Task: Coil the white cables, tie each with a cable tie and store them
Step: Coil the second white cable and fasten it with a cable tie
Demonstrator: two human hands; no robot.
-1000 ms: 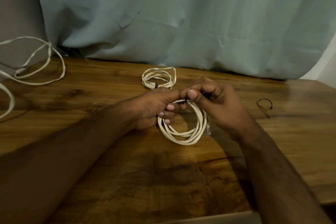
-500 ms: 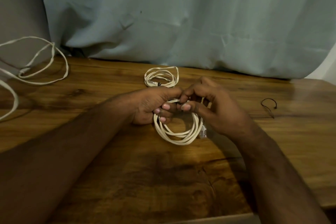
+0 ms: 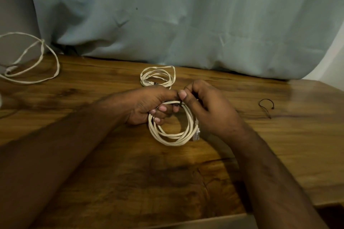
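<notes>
Head view, the only one I have: my left hand (image 3: 149, 106) is curled round the top-left of the coiled white cable (image 3: 174, 135), fingers thru the loop. My right hand (image 3: 202, 106) pinches sthg small and dark at the coil's top, just beside the left thumb. I judge it's the cable tie, but it's mostly hidden so can't be sure. The coil sits mid-table on the wooden table (image 3: 242, 173), its clear plug (image 3: 196, 135) on the right side.

Farther back lies a second coil (image 3: 158, 76), w/ a dark band at its near edge, prob. already tied. At far left a loose cable (image 3: 31, 65) is uncoiled. A spare black tie (image 3: 266, 106) lies well apart on the right.

Step in hand, imo: cinching the tie. To do it well: keep all turns bunched in the left grip, feed the tail fully thru the head, pull snug w/o crushing, keep the plug clear of the band.
</notes>
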